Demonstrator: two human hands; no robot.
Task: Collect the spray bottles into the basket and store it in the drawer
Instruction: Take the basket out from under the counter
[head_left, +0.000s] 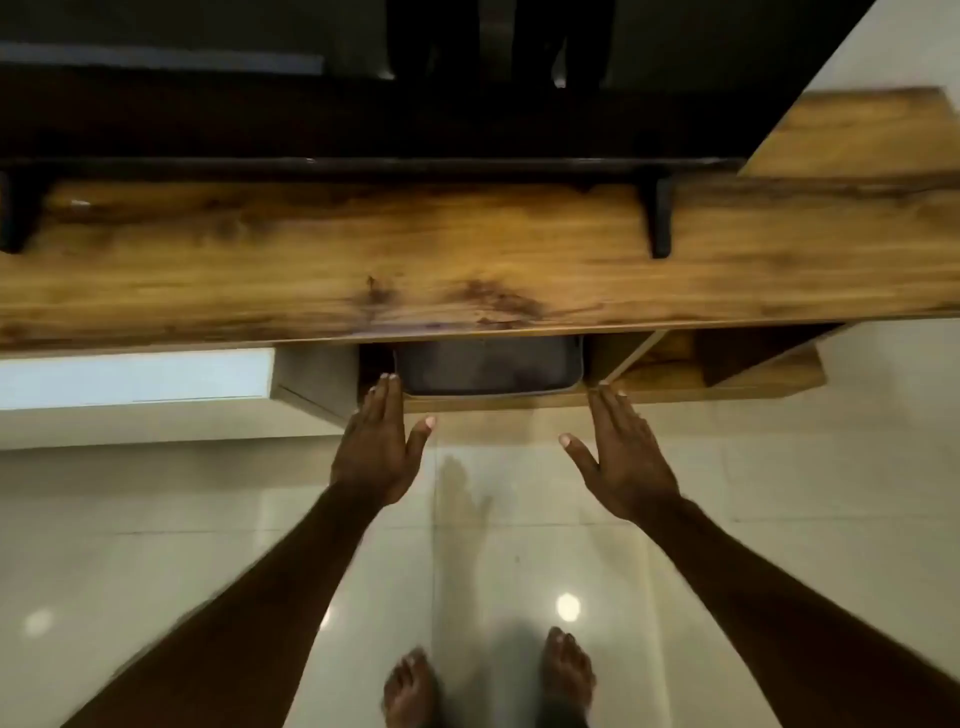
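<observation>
We are reaching our left hand (375, 452) and right hand (623, 457), fingers straight and gripping nothing, toward the drawer (493, 402), where the dark basket (488, 366) is sitting under the wooden top (415, 260).

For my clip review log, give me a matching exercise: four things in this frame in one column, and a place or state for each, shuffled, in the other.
Things:
1. left hand
2. right hand
3. dark basket
4. bare feet

Places or states:
A. inside the open compartment under the wooden top
B. on the glossy tiled floor, bottom of view
C. fingers straight, reaching to the compartment's left edge
D. fingers straight, reaching to the compartment's right edge

Pairs: 1-C, 2-D, 3-A, 4-B
</observation>
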